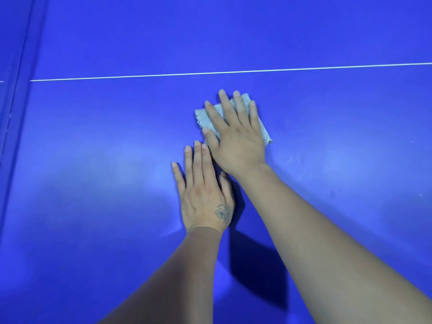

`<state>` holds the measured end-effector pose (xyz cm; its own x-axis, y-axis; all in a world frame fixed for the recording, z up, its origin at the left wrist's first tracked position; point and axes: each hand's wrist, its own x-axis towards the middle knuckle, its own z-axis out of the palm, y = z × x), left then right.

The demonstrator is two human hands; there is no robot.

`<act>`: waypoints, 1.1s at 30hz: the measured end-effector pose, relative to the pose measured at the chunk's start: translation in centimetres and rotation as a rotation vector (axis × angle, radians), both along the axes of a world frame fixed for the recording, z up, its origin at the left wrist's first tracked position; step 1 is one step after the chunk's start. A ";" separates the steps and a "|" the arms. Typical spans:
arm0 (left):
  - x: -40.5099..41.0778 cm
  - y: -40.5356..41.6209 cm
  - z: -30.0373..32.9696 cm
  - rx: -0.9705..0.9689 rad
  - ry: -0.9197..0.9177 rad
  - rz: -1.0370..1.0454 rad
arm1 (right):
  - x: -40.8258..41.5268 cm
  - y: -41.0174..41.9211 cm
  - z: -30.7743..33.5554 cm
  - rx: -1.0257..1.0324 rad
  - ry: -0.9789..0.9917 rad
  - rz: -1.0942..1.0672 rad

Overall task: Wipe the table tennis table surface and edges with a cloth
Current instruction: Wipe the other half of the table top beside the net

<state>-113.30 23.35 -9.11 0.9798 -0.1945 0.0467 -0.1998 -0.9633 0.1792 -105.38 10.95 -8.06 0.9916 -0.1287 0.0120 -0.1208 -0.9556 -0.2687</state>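
Pressing folded cloth (203, 118) flat under right hand (236, 141), fingers straight; left hand (205, 195) flat on table (93, 160), empty.

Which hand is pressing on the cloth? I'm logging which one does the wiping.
The right hand, lying flat with fingers spread on the grey cloth. The left hand, marked with a small flower tattoo, rests flat on the bare blue table beside it.

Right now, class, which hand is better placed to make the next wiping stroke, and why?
The right hand: it already lies flat on the cloth. The left hand rests on the bare table beside it.
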 end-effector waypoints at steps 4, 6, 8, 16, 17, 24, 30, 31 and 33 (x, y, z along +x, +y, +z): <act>-0.1 -0.1 0.1 -0.010 0.031 0.000 | -4.2 -5.5 -0.4 -0.067 -0.029 -0.148; -0.1 0.0 0.1 -0.006 0.032 -0.007 | -4.9 -8.8 -0.3 -0.096 -0.031 -0.243; -0.1 0.0 0.1 -0.003 0.032 -0.011 | -4.1 -11.4 -0.4 -0.101 0.009 -0.300; 0.0 0.1 0.1 -0.006 0.013 -0.007 | 4.4 -10.9 -0.1 -0.046 0.106 -0.381; 0.0 0.0 0.2 -0.011 0.016 -0.006 | 4.7 -9.7 0.0 -0.043 0.100 -0.331; 0.0 -0.1 0.2 -0.032 0.019 -0.014 | -2.7 -5.0 0.1 -0.046 0.001 -0.069; 0.0 0.0 0.2 0.001 0.011 -0.014 | -9.5 -9.2 0.1 -0.070 0.025 -0.098; -0.1 0.0 0.3 0.005 0.010 -0.015 | -9.8 -10.8 0.0 -0.080 0.025 -0.124; -0.1 -0.1 0.3 0.009 0.007 -0.021 | -9.2 -14.4 -0.2 -0.112 0.035 -0.209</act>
<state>-113.36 23.29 -8.77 0.9758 -0.2155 0.0383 -0.2188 -0.9604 0.1723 -114.58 -3.47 -8.23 0.9438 -0.3306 0.0036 -0.3261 -0.9325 -0.1550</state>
